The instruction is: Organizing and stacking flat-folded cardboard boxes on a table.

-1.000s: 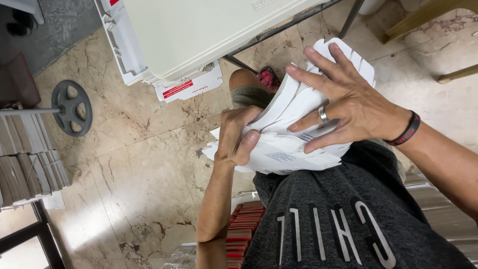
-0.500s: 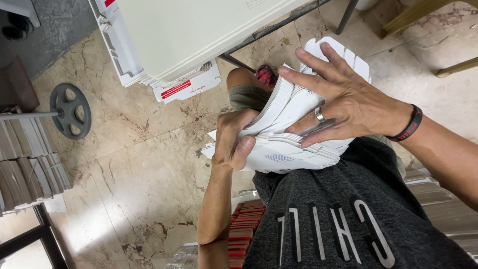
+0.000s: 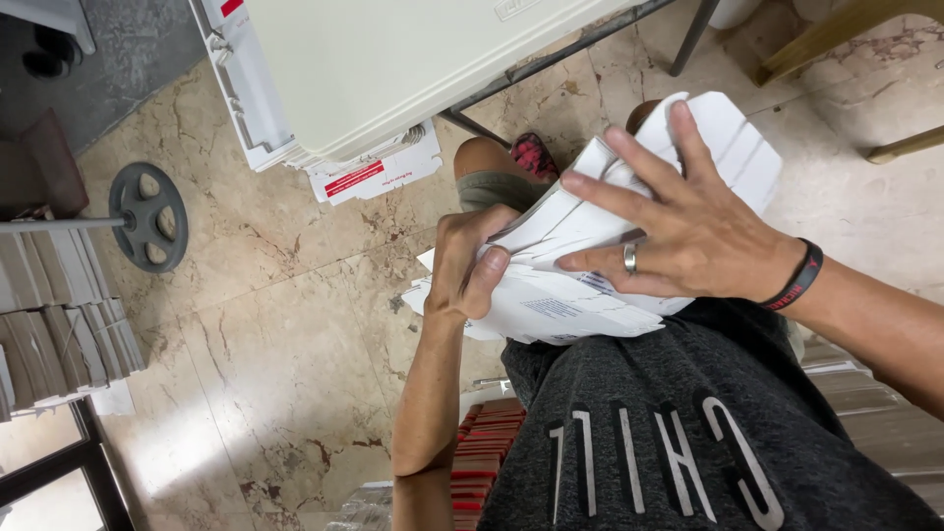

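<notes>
I hold a thick stack of flat white card sheets (image 3: 590,305) against my body at waist height. My left hand (image 3: 470,264) grips the stack's left edge, thumb on top and fingers under it. My right hand (image 3: 678,221), with a ring and a dark wristband, lies spread flat on top of the stack and presses it down. Some sheets fan out at the upper right. My grey shirt (image 3: 678,433) fills the lower right below the stack.
A white table (image 3: 393,59) on metal legs stands ahead, with flat white cartons (image 3: 369,175) leaning under its edge. A weight plate on a bar (image 3: 147,216) and stacked flat boxes (image 3: 54,334) lie left. Red-edged packs (image 3: 487,452) sit below on the marble floor.
Both hands and the stack stay in nearly the same place. My right hand's fingers have spread a little wider over the top sheets.
</notes>
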